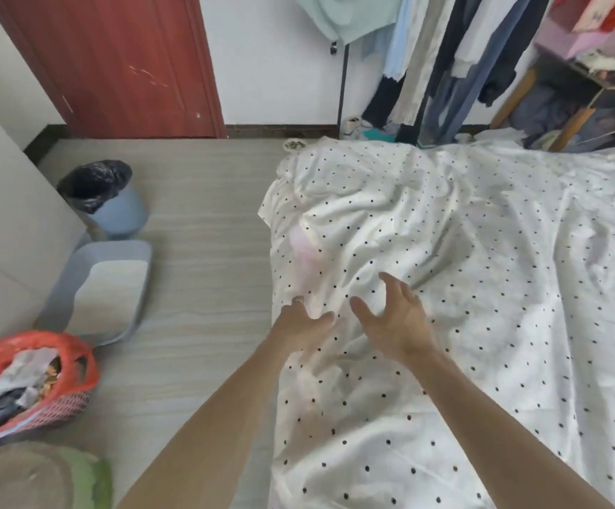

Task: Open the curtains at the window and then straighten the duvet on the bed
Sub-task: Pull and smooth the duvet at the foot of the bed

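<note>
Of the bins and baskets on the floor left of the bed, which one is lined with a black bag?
The blue-grey round bin nearest the red door. The grey tub beside it has no liner, and the basket nearest the camera holds a red bag.

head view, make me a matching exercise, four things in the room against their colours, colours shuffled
Things:
1. door
2. duvet
3. bin liner in the round bin
4. plastic bag in the basket

Colours:
A. black
B. orange-red
C. reddish brown
D. white with black dots

Pairs: 1-C, 2-D, 3-A, 4-B
</note>
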Demonstrator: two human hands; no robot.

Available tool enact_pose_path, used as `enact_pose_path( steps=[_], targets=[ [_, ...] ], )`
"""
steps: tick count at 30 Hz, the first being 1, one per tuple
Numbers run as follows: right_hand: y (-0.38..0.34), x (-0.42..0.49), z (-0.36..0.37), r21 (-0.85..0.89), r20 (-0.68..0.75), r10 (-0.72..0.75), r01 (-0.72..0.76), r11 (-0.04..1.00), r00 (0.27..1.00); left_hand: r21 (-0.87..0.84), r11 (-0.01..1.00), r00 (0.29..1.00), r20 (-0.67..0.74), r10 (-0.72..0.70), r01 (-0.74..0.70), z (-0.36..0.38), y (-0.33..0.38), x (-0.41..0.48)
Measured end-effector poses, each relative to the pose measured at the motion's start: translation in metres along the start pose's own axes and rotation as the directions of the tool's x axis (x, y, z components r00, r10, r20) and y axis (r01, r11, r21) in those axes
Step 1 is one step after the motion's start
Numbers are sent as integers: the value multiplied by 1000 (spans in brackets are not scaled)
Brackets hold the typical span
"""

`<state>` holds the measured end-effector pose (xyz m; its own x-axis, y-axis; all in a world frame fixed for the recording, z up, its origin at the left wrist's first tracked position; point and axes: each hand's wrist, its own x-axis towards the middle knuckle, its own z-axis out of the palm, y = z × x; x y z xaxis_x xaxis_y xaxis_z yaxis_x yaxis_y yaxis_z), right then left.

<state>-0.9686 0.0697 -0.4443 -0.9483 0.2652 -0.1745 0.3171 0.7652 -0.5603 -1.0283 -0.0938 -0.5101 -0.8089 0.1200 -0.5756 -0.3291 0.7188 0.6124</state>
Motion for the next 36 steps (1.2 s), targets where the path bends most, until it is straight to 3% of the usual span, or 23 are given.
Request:
enact_pose_path(
  steps=[6,13,17,22,26,28,30,32,33,35,36],
  targets=[
    [-56,118,53,-149,-27,-33,28,988,999,-273,962,997,63,33,-14,5,-15,82],
    [-87,216,93,-351,-19,103,-103,931,994,-338,936,976,153,154,-94,-5,-40,114],
    [-75,247,102,-414,-38,206,-203,887,978,-293,940,956,178,233,-175,-21,-49,130],
    [-46,257,96,-502,-111,204,-232,833,973,-333,926,925,264,273,-179,-31,-53,145],
    [-51,258,86,-396,-153,295,-332,856,943,-306,931,919,273,286,-199,-42,-46,144],
    [-81,255,77,-224,-170,281,-315,922,944,-326,913,922,214,324,-245,-60,-39,142],
    [-132,249,65,91,-219,175,-158,983,960,-487,830,956,-44,288,-273,-85,-36,143],
    [-184,251,62,340,-289,4,99,935,957,-665,685,931,-360,55,-298,-110,-43,154],
    [-200,251,67,345,-276,-88,184,920,957,-690,660,902,-430,-42,-298,-117,-50,164],
    [-200,254,96,255,-37,-134,139,957,990,-565,811,908,-404,-110,-152,-122,-66,178],
    [-184,255,113,243,149,-65,27,970,987,-423,906,948,-296,-114,-24,-118,-72,180]
  ],
)
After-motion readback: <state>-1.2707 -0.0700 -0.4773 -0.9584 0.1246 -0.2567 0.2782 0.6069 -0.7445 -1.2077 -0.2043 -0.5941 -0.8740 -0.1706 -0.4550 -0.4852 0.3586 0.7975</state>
